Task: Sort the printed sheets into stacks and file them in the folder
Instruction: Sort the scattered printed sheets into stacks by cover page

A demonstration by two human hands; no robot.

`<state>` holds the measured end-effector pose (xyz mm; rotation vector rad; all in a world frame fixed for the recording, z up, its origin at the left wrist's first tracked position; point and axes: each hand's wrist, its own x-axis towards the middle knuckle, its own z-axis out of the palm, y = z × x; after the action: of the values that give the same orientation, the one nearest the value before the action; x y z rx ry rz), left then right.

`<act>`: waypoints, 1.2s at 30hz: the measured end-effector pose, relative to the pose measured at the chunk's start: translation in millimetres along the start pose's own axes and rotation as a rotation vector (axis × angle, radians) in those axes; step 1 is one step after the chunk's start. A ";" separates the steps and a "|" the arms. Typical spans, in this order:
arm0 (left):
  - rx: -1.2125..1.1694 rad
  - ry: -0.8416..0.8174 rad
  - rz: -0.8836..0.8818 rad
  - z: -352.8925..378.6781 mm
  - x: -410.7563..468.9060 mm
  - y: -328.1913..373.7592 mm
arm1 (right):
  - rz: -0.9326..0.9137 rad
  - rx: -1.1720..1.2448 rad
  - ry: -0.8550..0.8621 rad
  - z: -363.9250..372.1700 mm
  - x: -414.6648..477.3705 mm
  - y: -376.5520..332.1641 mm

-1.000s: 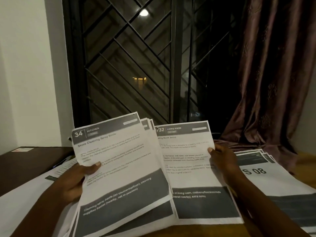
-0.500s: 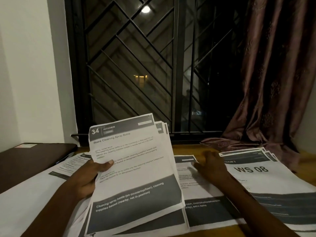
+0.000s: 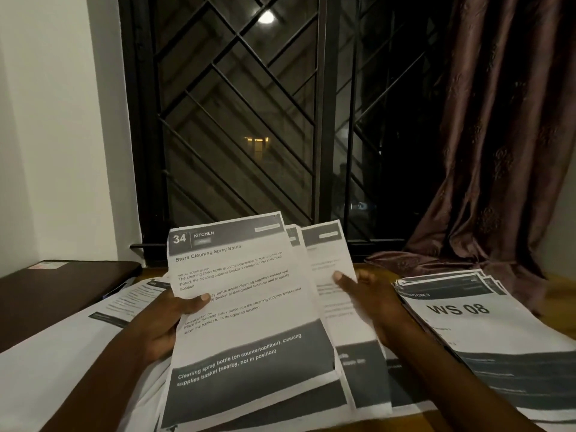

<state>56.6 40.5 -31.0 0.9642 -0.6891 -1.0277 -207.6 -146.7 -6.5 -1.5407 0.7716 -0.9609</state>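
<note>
Gripping a fanned bundle of printed sheets (image 3: 249, 307), the left hand (image 3: 162, 325) has its thumb across the front page and its fingers curled behind, holding the bundle tilted up above the near middle of the table (image 3: 558, 294). The top page is headed "34 KITCHEN" and titled "Store Cleaning Spray Bottle". Its dark lower band reads "Cleaning spray bottle (on countertop/floor), cleaning supplies basket (nearby, not in position)". The smaller body text is only partly legible.

The right hand (image 3: 371, 294) pinches the right edge of a single sheet (image 3: 330, 260) that stands just behind the bundle, thumb on its face. Its header writing is too blurred to read.

Toward the table's right edge lies a stack (image 3: 467, 325) whose top page shows "WS 08" in large letters under a band ending "ROOM 3". More sheets (image 3: 62, 353) spread over the left side, beside a dark flat case (image 3: 56, 291) at the far left corner. I cannot tell whether that case is the folder.
</note>
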 end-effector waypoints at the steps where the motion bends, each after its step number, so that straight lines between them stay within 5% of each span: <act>1: -0.008 0.011 0.004 -3.7 0.5 0.3 | -0.052 -0.126 0.098 -7.8 4.7 -0.4; 4: -0.029 0.049 0.013 -16.8 1.2 2.4 | -0.117 -0.179 0.253 -31.4 18.9 3.8; 14: -0.053 0.050 0.043 -21.5 0.2 5.4 | -0.029 -0.301 0.229 -57.2 51.6 27.6; 19: -0.028 0.001 0.027 -14.3 -0.6 5.2 | 0.046 -0.884 0.014 -48.6 47.2 46.7; 23: -0.011 -0.036 0.014 -9.2 -1.5 3.9 | 0.100 -1.077 0.087 -42.2 43.5 52.4; 26: 0.003 -0.028 0.007 -3.6 -0.4 2.5 | -0.141 -0.879 0.193 -32.2 31.5 35.2; 29: 0.011 -0.022 -0.001 -0.7 0.0 1.3 | 0.005 -0.222 -0.216 -8.0 3.3 5.9; 31: 0.008 -0.019 -0.009 -1.7 0.7 1.6 | 0.111 -0.056 -0.434 7.6 -9.8 0.1; 36: 0.000 -0.032 -0.021 -4.1 2.3 1.1 | 0.128 -0.005 -0.287 20.9 -8.0 1.5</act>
<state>61.3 39.9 -31.7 0.9591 -0.7069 -1.0634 -192.7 -130.4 -10.6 -1.5704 0.6584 -0.6270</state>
